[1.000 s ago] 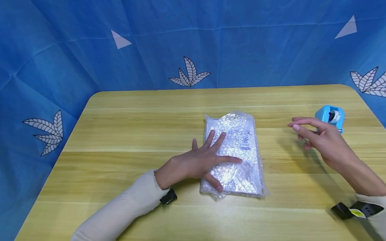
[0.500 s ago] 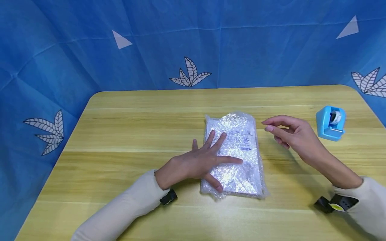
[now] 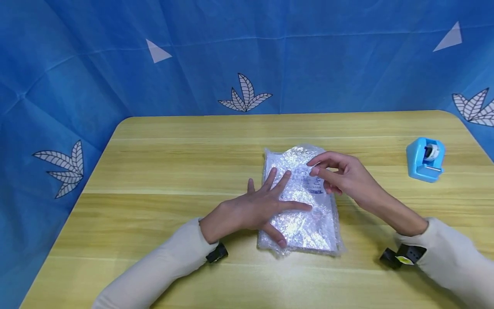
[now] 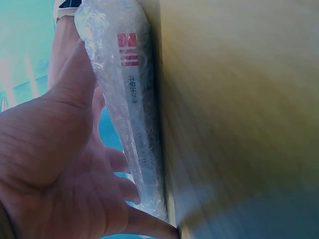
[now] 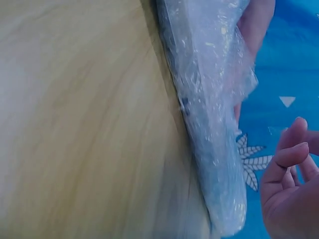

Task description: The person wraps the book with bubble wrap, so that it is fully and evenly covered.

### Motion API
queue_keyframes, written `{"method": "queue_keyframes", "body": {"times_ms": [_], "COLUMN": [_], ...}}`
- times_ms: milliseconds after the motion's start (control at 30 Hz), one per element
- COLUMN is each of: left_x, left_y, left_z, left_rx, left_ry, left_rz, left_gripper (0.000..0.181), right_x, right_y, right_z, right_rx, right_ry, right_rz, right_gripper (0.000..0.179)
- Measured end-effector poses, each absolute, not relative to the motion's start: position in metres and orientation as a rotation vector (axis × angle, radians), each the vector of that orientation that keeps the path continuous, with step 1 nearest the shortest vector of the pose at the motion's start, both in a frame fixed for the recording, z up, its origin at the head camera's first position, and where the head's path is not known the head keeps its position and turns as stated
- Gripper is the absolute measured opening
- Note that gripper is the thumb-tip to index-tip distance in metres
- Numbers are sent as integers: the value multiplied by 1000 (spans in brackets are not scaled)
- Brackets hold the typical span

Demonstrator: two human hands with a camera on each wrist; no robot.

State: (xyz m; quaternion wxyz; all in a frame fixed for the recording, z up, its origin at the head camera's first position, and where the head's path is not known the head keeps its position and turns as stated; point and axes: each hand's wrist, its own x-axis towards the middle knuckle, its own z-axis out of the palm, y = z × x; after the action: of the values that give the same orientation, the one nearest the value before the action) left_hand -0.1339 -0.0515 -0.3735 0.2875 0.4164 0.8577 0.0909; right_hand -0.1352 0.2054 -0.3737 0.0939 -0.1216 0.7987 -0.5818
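Note:
A book wrapped in clear bubble wrap [image 3: 312,231] lies flat on the wooden table. Its edge, with red marks and printed characters, shows through the wrap in the left wrist view. My left hand [image 3: 258,210] rests on the left part of the package, fingers spread wide. Over the package's upper right side is my right hand [image 3: 343,176], thumb and index finger brought together. A faint see-through strip, like clear tape [image 5: 275,131], shows at those fingertips in the right wrist view. The other right fingers are curled.
At the right of the table stands a light blue tape dispenser [image 3: 418,163] with a roll in it. A blue cloth [image 3: 193,77] with leaf prints hangs behind the table's back edge and along its left side.
My right hand has moved left from beside the tape dispenser to over the upper right of the wrapped book. My left hand has stayed spread on the package.

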Motion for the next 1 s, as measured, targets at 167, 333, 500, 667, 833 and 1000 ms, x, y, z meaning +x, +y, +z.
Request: {"method": "queue_keyframes", "body": {"times_ms": [167, 333, 500, 667, 833, 1000], "left_x": [-135, -134, -133, -133, -133, -134], "left_y": [-51, -52, -52, -53, -53, -53], "left_z": [-374, -374, -375, -374, -374, -374], "left_rx": [1119, 1127, 1133, 1140, 1137, 1132], "left_ry": [2292, 2298, 2308, 2309, 2308, 2299], "left_rz": [229, 217, 215, 209, 206, 224], "left_gripper": [96, 97, 97, 97, 97, 97], "right_x": [-139, -143, -144, -146, -148, -147], "right_y": [195, 187, 182, 180, 179, 180], "right_z": [-377, -384, -389, -390, -391, -391], "right_rx": [-362, -367, -365, -374, -382, -404], "right_ry": [2330, 2322, 2285, 2324, 2386, 2450], "right_rz": [-1718, -1675, -1671, -1636, -1564, -1499], "right_gripper": [26, 24, 23, 23, 22, 21]}}
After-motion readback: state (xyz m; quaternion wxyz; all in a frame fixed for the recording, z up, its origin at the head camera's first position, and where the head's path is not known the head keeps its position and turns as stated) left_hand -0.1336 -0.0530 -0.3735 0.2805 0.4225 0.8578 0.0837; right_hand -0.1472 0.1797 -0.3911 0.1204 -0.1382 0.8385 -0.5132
